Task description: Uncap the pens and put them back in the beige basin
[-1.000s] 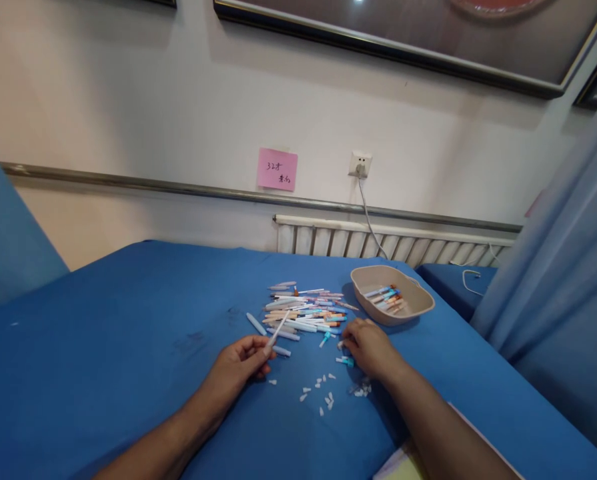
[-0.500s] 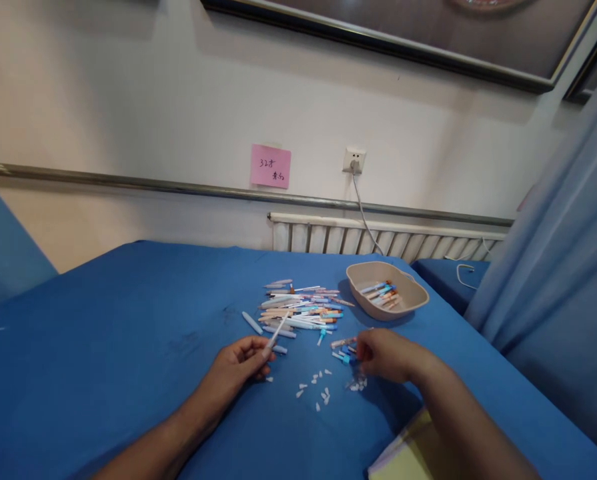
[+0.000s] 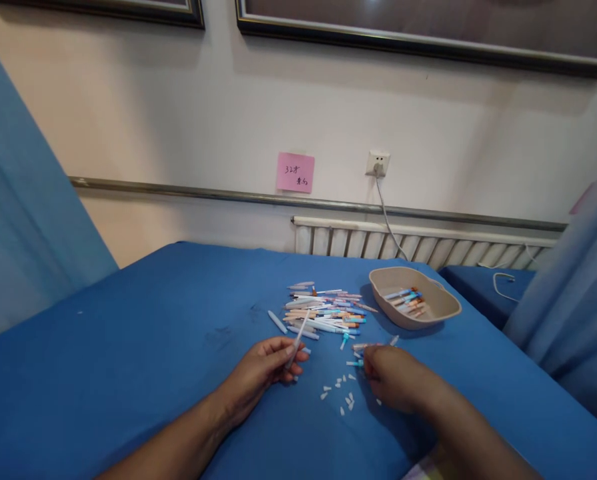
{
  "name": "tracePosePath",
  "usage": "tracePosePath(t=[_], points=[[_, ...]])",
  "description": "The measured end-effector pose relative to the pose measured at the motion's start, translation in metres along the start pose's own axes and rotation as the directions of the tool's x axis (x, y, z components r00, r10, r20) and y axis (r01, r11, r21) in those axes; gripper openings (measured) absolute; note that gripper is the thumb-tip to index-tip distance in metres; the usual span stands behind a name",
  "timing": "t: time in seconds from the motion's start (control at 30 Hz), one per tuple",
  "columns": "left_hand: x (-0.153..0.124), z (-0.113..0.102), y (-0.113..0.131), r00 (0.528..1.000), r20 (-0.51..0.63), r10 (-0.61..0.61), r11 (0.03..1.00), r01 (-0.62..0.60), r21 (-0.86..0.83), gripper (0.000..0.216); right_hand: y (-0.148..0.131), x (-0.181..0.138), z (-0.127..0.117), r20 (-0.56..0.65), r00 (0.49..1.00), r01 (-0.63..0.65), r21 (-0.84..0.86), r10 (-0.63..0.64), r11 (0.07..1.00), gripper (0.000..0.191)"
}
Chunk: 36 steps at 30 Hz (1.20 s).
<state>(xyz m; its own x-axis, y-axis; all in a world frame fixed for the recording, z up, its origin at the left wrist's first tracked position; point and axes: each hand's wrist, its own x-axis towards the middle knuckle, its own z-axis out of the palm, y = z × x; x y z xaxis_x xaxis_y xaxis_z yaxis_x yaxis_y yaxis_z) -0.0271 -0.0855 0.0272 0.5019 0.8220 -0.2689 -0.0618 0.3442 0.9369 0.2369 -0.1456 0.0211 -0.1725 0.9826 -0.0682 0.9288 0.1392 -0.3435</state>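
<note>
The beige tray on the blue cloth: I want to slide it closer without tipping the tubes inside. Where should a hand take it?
Probably the near rim of the beige tray, coming from the front right. That edge is bare and faces the right hand, while the tubes lie along the middle, and the pile of tubes crowds its left side.

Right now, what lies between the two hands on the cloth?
Head view: small white caps lie scattered on the blue cloth between left hand and right hand.

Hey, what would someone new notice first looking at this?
A heap of slim coloured tubes mid-table on the blue cloth, with a beige tray to its right. The left hand pinches one white tube; the right hand rests by small white caps.
</note>
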Motion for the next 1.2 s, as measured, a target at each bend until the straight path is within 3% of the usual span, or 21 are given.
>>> tracePosePath(t=[0.07, 0.13, 0.23, 0.33, 0.43, 0.77, 0.97, 1.2], points=[[0.000, 0.000, 0.000, 1.000, -0.006, 0.006, 1.000, -0.006, 0.017, 0.031, 0.000, 0.005, 0.000, -0.065, 0.997, 0.038, 0.160, -0.028, 0.986, 0.013], [0.000, 0.000, -0.001, 1.000, -0.004, 0.011, 0.999, -0.011, 0.032, 0.031, -0.002, 0.011, 0.000, -0.131, 0.991, 0.084, 0.413, -0.032, 0.907, 0.009], [0.002, -0.001, -0.003, 0.999, 0.014, 0.030, 0.997, -0.031, 0.064, 0.031, -0.004, 0.022, 0.002, -0.164, 0.986, 0.131, 0.783, -0.001, 0.608, 0.016], [0.003, -0.002, -0.007, 0.998, 0.038, 0.044, 0.993, -0.048, 0.112, 0.031, -0.007, 0.030, 0.002, -0.162, 0.987, 0.145, 0.914, 0.014, 0.378, 0.026], [0.005, -0.003, -0.010, 0.997, 0.053, 0.047, 0.987, -0.055, 0.148, 0.034, -0.009, 0.032, 0.002, -0.176, 0.983, 0.155, 0.946, 0.048, 0.283, 0.030], [0.005, 0.000, -0.012, 0.998, 0.059, 0.036, 0.980, -0.047, 0.194, 0.037, -0.006, 0.035, 0.008, -0.147, 0.988, 0.132, 0.964, 0.051, 0.231, 0.038], [0.003, 0.003, -0.012, 0.997, 0.058, 0.043, 0.981, -0.053, 0.185, 0.037, -0.008, 0.036, 0.008, -0.193, 0.981, 0.186, 0.969, 0.025, 0.161, 0.038], [0.003, 0.004, -0.012, 0.995, 0.075, 0.065, 0.976, -0.079, 0.203, 0.037, -0.010, 0.031, 0.005, -0.226, 0.974, 0.220, 0.926, -0.015, 0.308, 0.031]])
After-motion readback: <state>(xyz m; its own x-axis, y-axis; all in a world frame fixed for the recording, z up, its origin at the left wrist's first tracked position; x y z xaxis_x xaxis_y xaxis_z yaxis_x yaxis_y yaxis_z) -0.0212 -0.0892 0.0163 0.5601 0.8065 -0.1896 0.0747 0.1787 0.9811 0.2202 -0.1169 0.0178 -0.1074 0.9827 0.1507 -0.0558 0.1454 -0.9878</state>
